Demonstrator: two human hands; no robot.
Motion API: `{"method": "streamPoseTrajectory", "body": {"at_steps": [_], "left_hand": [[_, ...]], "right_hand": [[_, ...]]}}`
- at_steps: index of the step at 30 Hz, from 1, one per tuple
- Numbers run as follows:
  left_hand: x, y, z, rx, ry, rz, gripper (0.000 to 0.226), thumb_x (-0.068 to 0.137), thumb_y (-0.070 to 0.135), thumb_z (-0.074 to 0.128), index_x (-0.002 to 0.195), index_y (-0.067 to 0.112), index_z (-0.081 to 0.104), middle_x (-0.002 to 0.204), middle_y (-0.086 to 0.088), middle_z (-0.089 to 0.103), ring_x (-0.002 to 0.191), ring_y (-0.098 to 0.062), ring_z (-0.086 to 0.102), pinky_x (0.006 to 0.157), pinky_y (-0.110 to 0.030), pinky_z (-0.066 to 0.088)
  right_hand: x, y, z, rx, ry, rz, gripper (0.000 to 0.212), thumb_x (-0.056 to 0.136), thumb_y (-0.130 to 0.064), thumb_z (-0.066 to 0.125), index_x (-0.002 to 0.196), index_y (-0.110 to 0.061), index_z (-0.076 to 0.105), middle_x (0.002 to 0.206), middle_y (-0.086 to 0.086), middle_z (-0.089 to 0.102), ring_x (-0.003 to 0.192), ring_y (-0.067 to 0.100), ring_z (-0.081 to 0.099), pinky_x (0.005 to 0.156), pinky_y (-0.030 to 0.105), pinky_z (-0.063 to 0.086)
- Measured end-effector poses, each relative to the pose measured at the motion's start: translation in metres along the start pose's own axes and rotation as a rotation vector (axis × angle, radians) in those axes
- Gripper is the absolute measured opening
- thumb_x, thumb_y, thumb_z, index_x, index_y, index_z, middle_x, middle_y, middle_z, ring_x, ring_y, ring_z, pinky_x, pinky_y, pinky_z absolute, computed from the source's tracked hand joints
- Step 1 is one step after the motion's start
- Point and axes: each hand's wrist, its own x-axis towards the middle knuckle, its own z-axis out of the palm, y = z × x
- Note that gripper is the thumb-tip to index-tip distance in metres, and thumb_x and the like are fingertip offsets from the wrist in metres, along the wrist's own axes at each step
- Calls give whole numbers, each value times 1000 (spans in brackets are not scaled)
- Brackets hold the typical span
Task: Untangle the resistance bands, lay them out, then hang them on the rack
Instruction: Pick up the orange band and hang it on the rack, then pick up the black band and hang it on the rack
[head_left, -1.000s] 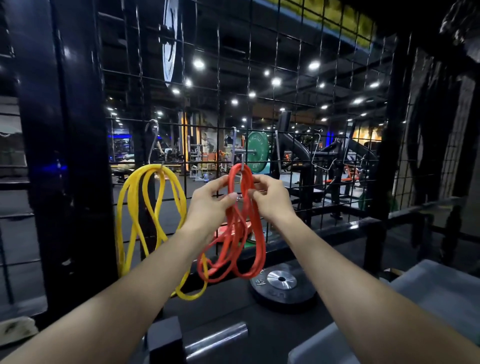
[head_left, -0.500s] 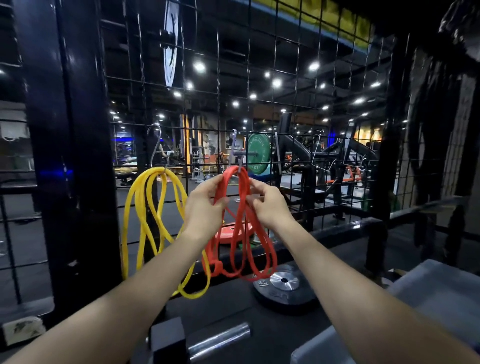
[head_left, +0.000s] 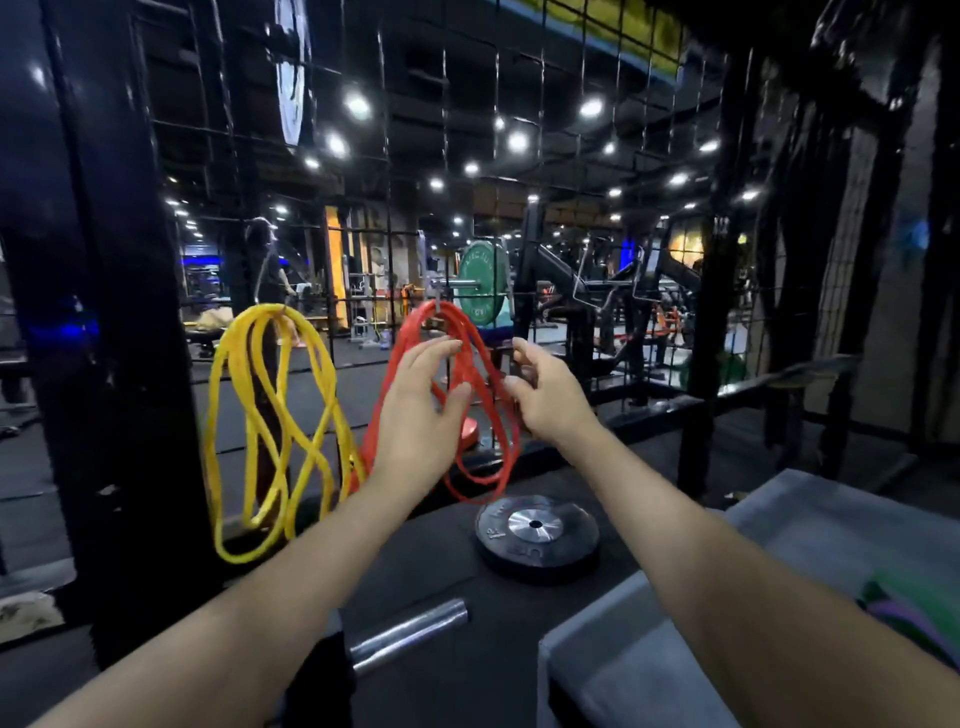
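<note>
Two bundles of resistance bands hung on the wire rack (head_left: 540, 156), and the question was where the hands stood against the second one. At the far left, the yellow bands (head_left: 270, 431) hung from a hook in several long loops, their long axis vertical, untouched by either hand and well to the left of the left hand.

Next to the right, the red bands (head_left: 467, 364) hung from another hook (head_left: 438, 304), also in long vertical loops, with the lowest loop reaching down near the black weight plate (head_left: 537, 532) on the dark tabletop (head_left: 415, 551). The left hand (head_left: 421, 405) was raised in front of these loops, palm toward them. Its fingers (head_left: 441, 345) were spread and nearly straight, and they gripped nothing; whether the tips brushed the bands, I cannot tell.

On the right side of the loops stood the right hand (head_left: 545, 397), just beside them, with its fingers loosely bent and apart, also holding nothing. Both forearms were stretched forward and upward, and the red bundle lay between the two hands. I judge the left hand was slightly nearer to it.

At the far right edge, green and purple bands (head_left: 914, 608) lay on a grey surface, probably waiting for their turn.
</note>
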Motion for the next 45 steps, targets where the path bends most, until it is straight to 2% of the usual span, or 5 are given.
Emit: {"method": "streamPoseTrajectory", "body": {"at_steps": [7, 16, 20, 26, 45], "left_hand": [[-54, 22, 87, -160, -258, -59, 36, 89, 12, 59, 124, 16, 54, 120, 6, 53, 110, -10, 51, 93, -18, 37], [-137, 87, 253, -321, -612, -117, 35, 87, 12, 60, 122, 11, 56, 118, -7, 54, 108, -20, 56, 94, -30, 44], [-173, 117, 318, -346, -744, -100, 37, 86, 9, 62, 121, 3, 55, 121, -16, 55, 111, -28, 56, 94, -28, 38], [-216, 145, 394, -394, -900, -113, 35, 86, 8, 61, 121, 6, 56, 122, -12, 53, 111, -26, 56, 96, -29, 40], [-281, 167, 499, -253, -1185, 482, 39, 92, 17, 55, 131, 15, 53, 136, -1, 53, 126, -18, 47, 105, -22, 30]], "right_hand": [[-64, 64, -64, -186, 54, 172, 44, 92, -10, 52, 136, -9, 45, 132, 11, 52, 117, 21, 52, 85, 11, 31], [-169, 189, -172, -453, 131, 515, 40, 90, -9, 54, 130, -7, 50, 130, 15, 53, 117, 29, 52, 96, 31, 38], [-211, 244, -219, -512, 170, 641, 24, 82, -5, 57, 103, -14, 62, 111, 20, 63, 95, 24, 57, 80, 30, 41], [-268, 307, -274, -574, 241, 808, 41, 87, -11, 60, 127, -5, 55, 126, 18, 58, 117, 32, 54, 101, 34, 40], [-379, 363, -314, -900, 233, 772, 27, 85, -13, 65, 112, -12, 68, 111, 8, 66, 100, 35, 58, 77, 41, 52]]}}
